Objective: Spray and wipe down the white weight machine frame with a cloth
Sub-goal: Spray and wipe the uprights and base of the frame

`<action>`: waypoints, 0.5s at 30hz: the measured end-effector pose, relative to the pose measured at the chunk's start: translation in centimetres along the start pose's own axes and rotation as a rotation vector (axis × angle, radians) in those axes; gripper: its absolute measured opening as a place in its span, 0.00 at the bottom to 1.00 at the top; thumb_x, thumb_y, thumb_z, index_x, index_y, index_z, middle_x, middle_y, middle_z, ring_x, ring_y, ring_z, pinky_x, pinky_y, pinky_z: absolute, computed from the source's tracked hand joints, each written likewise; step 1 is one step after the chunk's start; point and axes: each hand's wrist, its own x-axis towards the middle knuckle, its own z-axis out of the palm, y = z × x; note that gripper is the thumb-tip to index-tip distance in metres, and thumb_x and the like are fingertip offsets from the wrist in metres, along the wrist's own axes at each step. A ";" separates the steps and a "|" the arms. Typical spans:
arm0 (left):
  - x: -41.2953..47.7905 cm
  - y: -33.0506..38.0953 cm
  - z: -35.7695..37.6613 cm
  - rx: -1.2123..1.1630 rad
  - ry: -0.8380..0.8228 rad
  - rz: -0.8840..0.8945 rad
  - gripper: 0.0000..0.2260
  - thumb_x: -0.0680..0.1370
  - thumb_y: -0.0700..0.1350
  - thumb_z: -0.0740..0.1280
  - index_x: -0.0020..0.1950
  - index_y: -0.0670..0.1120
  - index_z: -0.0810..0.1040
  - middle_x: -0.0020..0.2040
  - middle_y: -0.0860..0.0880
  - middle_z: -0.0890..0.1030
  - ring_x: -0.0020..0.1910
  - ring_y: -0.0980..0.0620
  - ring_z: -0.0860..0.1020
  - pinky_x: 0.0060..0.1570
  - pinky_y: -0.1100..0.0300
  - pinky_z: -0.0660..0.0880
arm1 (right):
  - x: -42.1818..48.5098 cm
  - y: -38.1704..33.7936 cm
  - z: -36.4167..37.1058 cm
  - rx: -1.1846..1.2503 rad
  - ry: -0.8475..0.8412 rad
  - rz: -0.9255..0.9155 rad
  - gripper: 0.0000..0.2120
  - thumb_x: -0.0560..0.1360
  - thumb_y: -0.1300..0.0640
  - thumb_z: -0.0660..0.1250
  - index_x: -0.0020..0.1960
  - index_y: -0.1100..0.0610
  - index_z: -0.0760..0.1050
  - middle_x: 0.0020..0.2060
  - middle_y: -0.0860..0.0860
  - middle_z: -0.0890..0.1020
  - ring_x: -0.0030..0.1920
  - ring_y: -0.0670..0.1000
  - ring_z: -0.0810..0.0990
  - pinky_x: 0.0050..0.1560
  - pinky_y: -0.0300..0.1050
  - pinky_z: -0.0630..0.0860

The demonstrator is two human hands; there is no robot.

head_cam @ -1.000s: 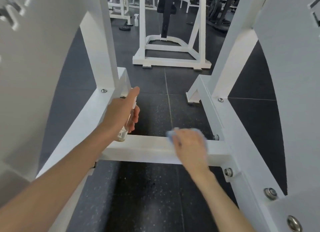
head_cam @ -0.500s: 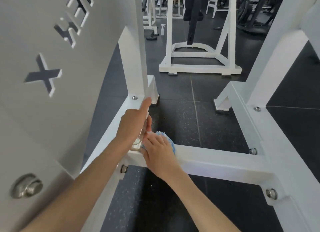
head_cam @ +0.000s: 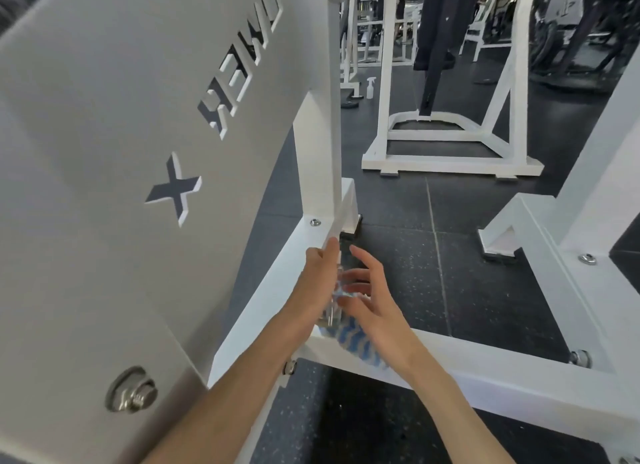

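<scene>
The left hand (head_cam: 315, 290) gripped a clear spray bottle (head_cam: 331, 309) at the near-left corner of the white frame (head_cam: 273, 276), while the right hand (head_cam: 374, 301), fingers spread and released, hovered over the blue cloth (head_cam: 353, 342) on the crossbar (head_cam: 485, 363); seemingly between wipes, next needing fresh spray.

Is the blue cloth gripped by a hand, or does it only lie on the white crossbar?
Lying, not gripped: the blue cloth rests on the crossbar, the right hand over it with fingers spread, none curled round it.
</scene>
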 end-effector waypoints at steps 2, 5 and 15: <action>-0.3 0.1 0.7 -0.040 -0.022 -0.028 0.22 0.82 0.62 0.51 0.65 0.47 0.66 0.60 0.47 0.77 0.53 0.52 0.78 0.49 0.59 0.73 | 0.4 -0.2 -0.3 -0.027 -0.011 -0.004 0.29 0.77 0.60 0.65 0.70 0.40 0.57 0.56 0.45 0.73 0.51 0.38 0.78 0.49 0.31 0.75; -0.1 0.2 1.6 -0.053 -0.036 -0.019 0.19 0.81 0.65 0.52 0.57 0.51 0.67 0.55 0.48 0.78 0.50 0.53 0.78 0.53 0.57 0.74 | 0.7 -0.4 -1.2 -0.042 0.049 0.033 0.25 0.77 0.57 0.65 0.67 0.38 0.61 0.55 0.44 0.75 0.49 0.40 0.79 0.47 0.31 0.77; -0.9 0.1 2.4 -0.020 -0.097 -0.035 0.14 0.86 0.52 0.47 0.53 0.49 0.70 0.47 0.49 0.76 0.49 0.51 0.77 0.58 0.52 0.77 | 0.9 0.8 -3.1 0.233 0.186 0.204 0.20 0.76 0.61 0.65 0.66 0.51 0.67 0.59 0.47 0.78 0.56 0.47 0.80 0.54 0.47 0.79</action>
